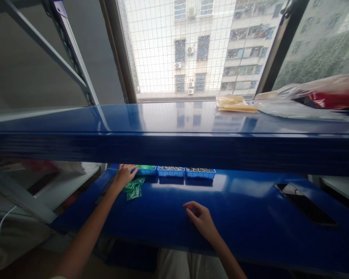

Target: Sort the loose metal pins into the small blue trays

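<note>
My left hand (pixel 126 176) reaches to the left end of a row of blue bins, beside the bin of green packets (pixel 147 170). Its thumb is spread from the fingers, and no held thing shows; the shelf edge is close above the fingertips. Just below this hand lies a pile of small green packets (pixel 133 189) on the blue table. My right hand (pixel 202 220) hovers over or rests on the table in the middle, fingers loosely curved, a gap between thumb and forefinger, nothing visible in it. Ahead of it are a bin of silvery screw-like pieces (pixel 171 173) and a bin of darker, brassy ones (pixel 200 174).
A blue shelf (pixel 174 149) crosses above the table (pixel 235 217). On it lie a yellowish packet (pixel 234 104) and plastic bags (pixel 308 100). A phone (pixel 305 203) lies at the right of the table. Metal struts (pixel 75 54) stand at the left, a window behind.
</note>
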### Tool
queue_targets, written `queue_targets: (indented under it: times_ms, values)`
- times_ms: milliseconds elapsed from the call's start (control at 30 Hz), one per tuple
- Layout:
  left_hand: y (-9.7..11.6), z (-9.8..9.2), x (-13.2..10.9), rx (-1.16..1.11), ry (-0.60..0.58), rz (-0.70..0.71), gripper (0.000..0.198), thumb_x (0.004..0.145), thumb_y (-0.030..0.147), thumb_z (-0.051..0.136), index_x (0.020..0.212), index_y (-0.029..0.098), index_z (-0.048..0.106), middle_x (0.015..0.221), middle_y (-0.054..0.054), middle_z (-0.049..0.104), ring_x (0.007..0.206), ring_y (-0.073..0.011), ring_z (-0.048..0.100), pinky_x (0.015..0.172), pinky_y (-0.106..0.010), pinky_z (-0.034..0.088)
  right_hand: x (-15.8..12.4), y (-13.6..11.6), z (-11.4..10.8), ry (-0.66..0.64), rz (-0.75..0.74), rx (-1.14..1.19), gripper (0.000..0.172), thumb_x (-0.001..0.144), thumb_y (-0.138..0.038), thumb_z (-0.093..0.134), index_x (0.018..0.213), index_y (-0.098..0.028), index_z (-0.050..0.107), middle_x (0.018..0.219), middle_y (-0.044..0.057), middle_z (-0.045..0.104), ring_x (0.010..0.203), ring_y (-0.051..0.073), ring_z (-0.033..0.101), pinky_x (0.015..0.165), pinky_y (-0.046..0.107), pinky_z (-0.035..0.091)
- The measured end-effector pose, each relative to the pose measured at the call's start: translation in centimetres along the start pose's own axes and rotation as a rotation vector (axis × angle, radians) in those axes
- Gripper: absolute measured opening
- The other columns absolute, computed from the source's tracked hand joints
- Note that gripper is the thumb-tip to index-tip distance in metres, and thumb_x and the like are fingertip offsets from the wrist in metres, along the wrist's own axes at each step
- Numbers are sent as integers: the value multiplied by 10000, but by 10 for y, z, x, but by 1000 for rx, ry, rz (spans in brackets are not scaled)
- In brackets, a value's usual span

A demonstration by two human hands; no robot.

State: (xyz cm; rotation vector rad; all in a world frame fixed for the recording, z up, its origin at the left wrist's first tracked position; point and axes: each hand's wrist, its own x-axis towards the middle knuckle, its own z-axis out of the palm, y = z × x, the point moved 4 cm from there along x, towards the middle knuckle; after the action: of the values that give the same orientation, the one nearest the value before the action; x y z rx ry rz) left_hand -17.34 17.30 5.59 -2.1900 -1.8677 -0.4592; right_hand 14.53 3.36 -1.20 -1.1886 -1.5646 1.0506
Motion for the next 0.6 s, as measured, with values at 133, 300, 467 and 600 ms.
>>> queue_targets:
  times_ms: [133,300,467,600]
  values:
    - [3,-8,9,10,-59,-77,381,802,409,388,917,167,660,945,-110,666,982,-267,551,908,-382,325,-1,-4,-1,-1,8,-14,216,779,-332,511,862,-176,636,710,25,594,519,120,521,479,229,380]
    - [5,-7,25,-7,-111,-100,433,764,450,418,1048,176,598,1052,-84,630,1093,-252,485,945,-349,308,-1,-6,-1,3,-1,-18,209,778,-323,512,857,-179,641,713,25,598,523,119,517,481,226,379]
    - [15,14,23,-57,-283,-82,504,782,525,332,1023,170,598,1111,-109,598,1121,-269,462,968,-415,265,-1,-2,0,19,10,-3,206,772,-318,520,853,-172,641,720,24,590,503,102,495,468,216,362]
    - [20,17,14,-73,-259,-56,511,805,528,288,1085,193,552,1139,-100,581,1147,-255,437,988,-446,212,-2,0,-1,34,21,1,209,768,-324,526,849,-169,640,710,20,580,497,98,484,463,213,352]
